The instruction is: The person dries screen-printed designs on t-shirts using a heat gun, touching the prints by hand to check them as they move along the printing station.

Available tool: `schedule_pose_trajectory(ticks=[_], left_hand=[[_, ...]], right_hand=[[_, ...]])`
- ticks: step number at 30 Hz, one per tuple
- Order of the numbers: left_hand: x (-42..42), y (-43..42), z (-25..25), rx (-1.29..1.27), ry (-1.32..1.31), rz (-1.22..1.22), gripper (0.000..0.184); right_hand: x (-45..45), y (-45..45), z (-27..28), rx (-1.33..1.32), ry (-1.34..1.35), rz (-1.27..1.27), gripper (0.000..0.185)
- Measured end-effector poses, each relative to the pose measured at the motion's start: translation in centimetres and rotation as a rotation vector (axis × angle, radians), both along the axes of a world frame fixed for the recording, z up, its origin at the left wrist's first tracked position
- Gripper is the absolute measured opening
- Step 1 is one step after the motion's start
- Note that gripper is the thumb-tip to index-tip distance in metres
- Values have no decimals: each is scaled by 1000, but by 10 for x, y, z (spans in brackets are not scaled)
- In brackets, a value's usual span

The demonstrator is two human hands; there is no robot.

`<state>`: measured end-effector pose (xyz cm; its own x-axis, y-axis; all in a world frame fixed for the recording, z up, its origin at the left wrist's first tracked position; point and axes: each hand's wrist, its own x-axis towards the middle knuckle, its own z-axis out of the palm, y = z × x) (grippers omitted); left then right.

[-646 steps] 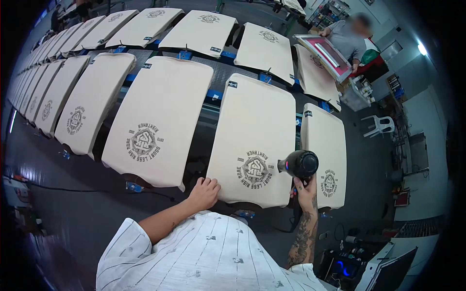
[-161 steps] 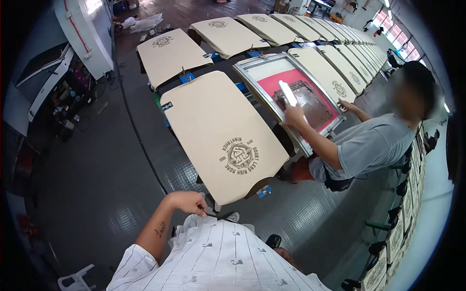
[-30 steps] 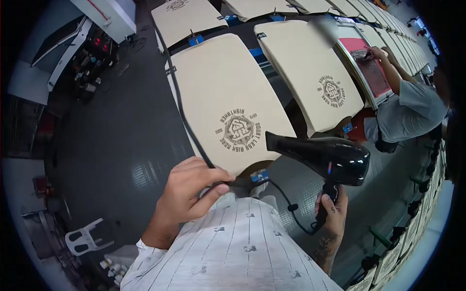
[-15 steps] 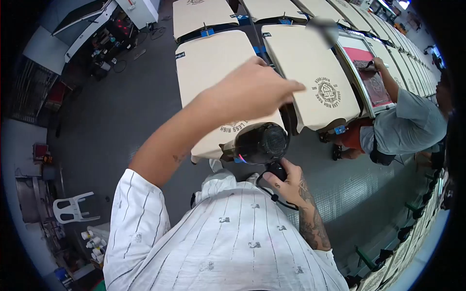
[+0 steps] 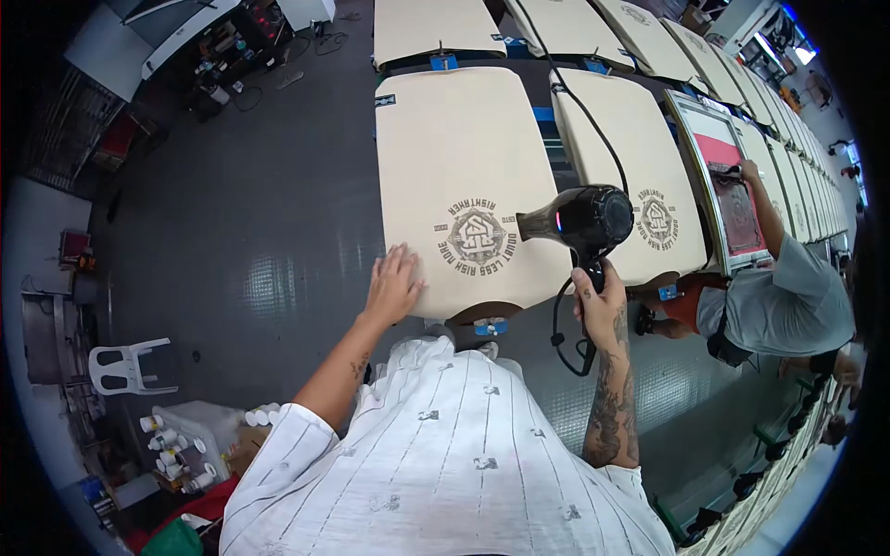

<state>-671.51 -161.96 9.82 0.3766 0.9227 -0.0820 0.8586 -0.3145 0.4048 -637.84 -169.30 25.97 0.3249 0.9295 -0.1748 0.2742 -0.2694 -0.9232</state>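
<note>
My right hand (image 5: pixel 603 298) grips the handle of a black hair dryer (image 5: pixel 593 222), whose nozzle points left, close to the dark round print (image 5: pixel 477 237) on a cream shirt (image 5: pixel 464 120). The shirt lies flat over a board in front of me. At the left edge of that shirt, my left hand (image 5: pixel 396 284) lies with its fingers outstretched and nothing in them. The dryer's black cord (image 5: pixel 586 113) runs up across the neighbouring printed shirt (image 5: pixel 616 120), and a loop of cable hangs below the handle.
To the right, a co-worker in a grey shirt (image 5: pixel 788 296) has a hand on a tool over a framed screen (image 5: pixel 681 120). More cream shirts (image 5: pixel 440 23) on boards run back in rows. A white plastic chair (image 5: pixel 111 371) and several bottles (image 5: pixel 171 445) are at the left.
My left hand, stretched out rightward before, has come back left and down onto the near shirt. The hair dryer has moved up and right, away from my body, and the print now shows fully.
</note>
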Motion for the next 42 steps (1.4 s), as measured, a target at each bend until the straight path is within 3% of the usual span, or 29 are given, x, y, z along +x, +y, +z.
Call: schedule_pose_trajectory(ticks=[12, 15, 17, 19, 24, 31, 42], left_hand=[[2, 32, -23, 53, -56, -38, 63], [-1, 38, -30, 97, -47, -32, 63], [-3, 41, -31, 103, -60, -43, 63], [-6, 41, -28, 118, -66, -50, 62], [-2, 32, -26, 124, -15, -128, 64], [20, -9, -23, 139, 36, -2, 63], [52, -66, -21, 59, 50, 195, 61]], right_hand=[[-96, 94, 4, -237, 109, 189, 40], [-75, 85, 3, -212, 60, 72, 43], [-63, 76, 13, -192, 1, -45, 31], [-52, 69, 23, -238, -85, -74, 32], [-67, 66, 16, -178, 49, 18, 32], [-79, 33, 4, -259, 62, 349, 37], [12, 1, 0, -180, 40, 148, 49]])
